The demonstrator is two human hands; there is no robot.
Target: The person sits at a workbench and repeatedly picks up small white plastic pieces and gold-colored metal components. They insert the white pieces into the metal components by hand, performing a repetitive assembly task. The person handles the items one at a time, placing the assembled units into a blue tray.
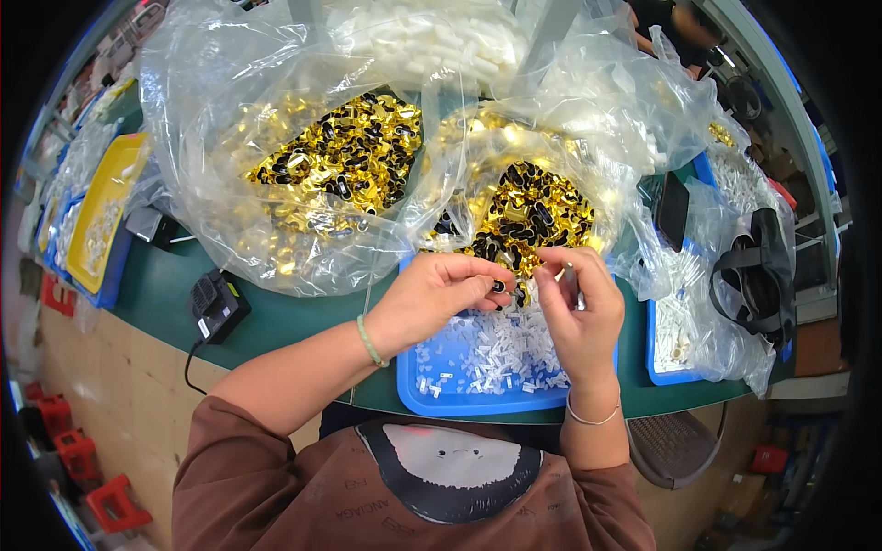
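My left hand [441,292] is closed, pinching a small black-and-gold piece [499,286] between thumb and fingertips. To its right, my right hand [585,308] curls around a thin silvery tool [577,292], mostly hidden by the fingers. Both hands hover over the far part of a blue tray [411,397] that holds many small white strips [496,344]. Just beyond them, a pile of black-and-gold pieces [533,211] spills from an open clear plastic bag [464,207] toward the tray.
Another clear bag [211,211] of gold and black pieces lies at the far left. White tubular parts [413,41] fill a bag at the back. A black device [220,308], a yellow tray [87,262], a phone [672,211] and a black bag [761,266] stand around the green table [276,321].
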